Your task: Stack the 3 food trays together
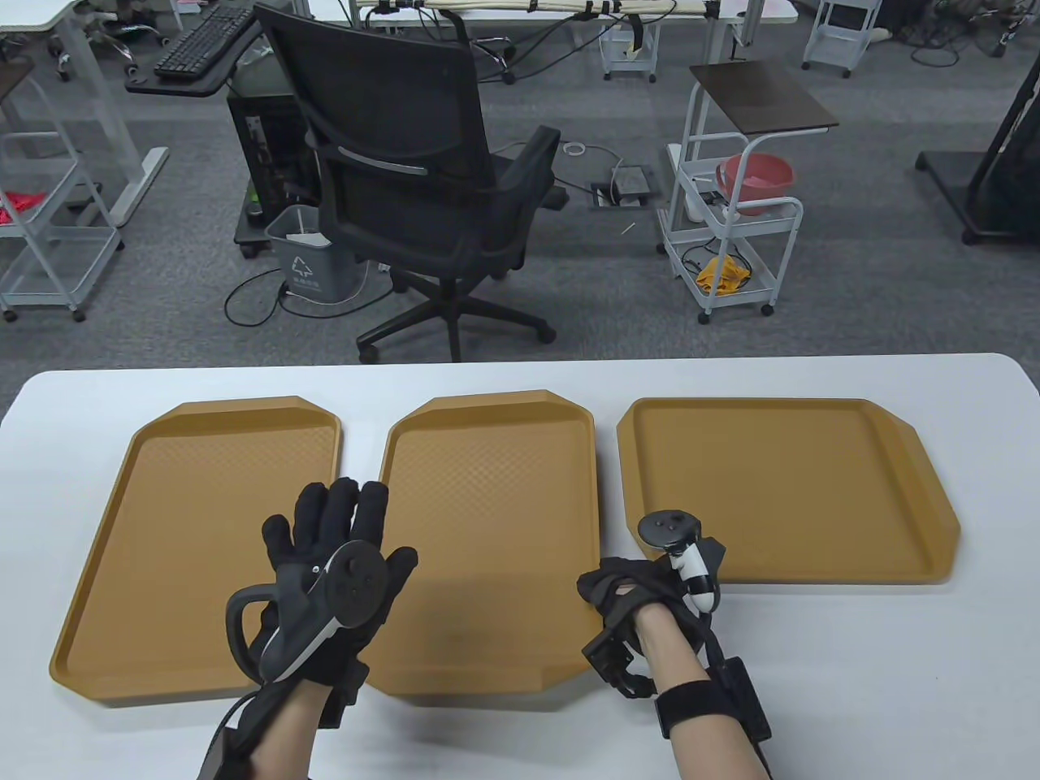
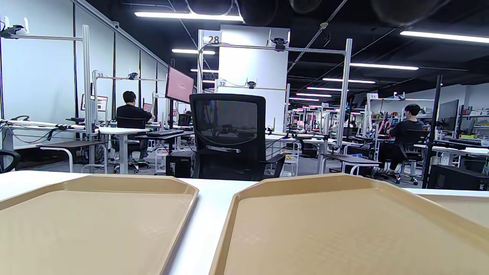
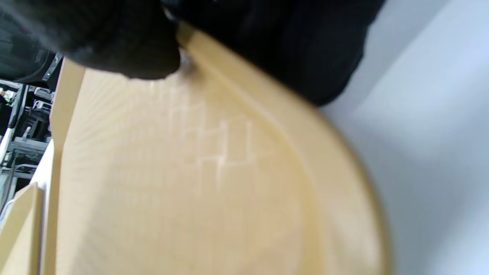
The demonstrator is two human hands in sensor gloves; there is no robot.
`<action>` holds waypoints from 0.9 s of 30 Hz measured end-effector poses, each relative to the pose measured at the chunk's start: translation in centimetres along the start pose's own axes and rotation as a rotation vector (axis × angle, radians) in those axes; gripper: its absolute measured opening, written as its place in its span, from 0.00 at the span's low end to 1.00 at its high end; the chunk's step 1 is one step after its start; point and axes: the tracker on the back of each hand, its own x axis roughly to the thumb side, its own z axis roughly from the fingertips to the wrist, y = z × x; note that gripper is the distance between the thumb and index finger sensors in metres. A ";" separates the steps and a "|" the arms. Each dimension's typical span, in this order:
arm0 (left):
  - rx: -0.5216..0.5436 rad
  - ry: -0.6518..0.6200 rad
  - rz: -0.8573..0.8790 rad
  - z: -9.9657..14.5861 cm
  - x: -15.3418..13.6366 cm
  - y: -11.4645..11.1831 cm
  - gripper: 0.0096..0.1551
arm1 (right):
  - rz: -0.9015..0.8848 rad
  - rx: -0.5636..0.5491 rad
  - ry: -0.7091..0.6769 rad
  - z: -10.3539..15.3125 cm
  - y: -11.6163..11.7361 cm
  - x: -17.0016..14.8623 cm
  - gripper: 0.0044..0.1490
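Observation:
Three brown food trays lie side by side on the white table (image 1: 520, 378): the left tray (image 1: 203, 552), the middle tray (image 1: 496, 487) and the right tray (image 1: 780, 487). None is stacked. My left hand (image 1: 341, 524) is flat with its fingers spread, over the gap between the left and middle trays, and holds nothing. My right hand (image 1: 617, 589) is at the front left corner of the right tray. In the right wrist view its fingers (image 3: 298, 49) and thumb pinch the rim of the right tray (image 3: 191, 183). The left wrist view shows the left tray (image 2: 88, 225) and middle tray (image 2: 336, 233), but no fingers.
A black office chair (image 1: 422, 162) stands just beyond the table's far edge. A white cart (image 1: 731, 236) with a red basin stands further back on the right. Bare table runs along the front edge, in front of the right tray (image 1: 853, 650).

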 end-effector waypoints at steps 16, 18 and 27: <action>-0.014 -0.009 0.010 0.0 -0.2 0.0 0.47 | -0.100 -0.076 -0.364 2.6 -0.6 0.8 0.30; -0.015 -0.008 0.013 -0.1 -0.2 0.0 0.47 | -0.152 -0.078 -0.373 3.0 -0.9 0.8 0.31; -0.018 -0.007 0.016 -0.1 -0.3 0.0 0.47 | -0.506 -0.159 -0.373 4.5 -4.1 -0.9 0.31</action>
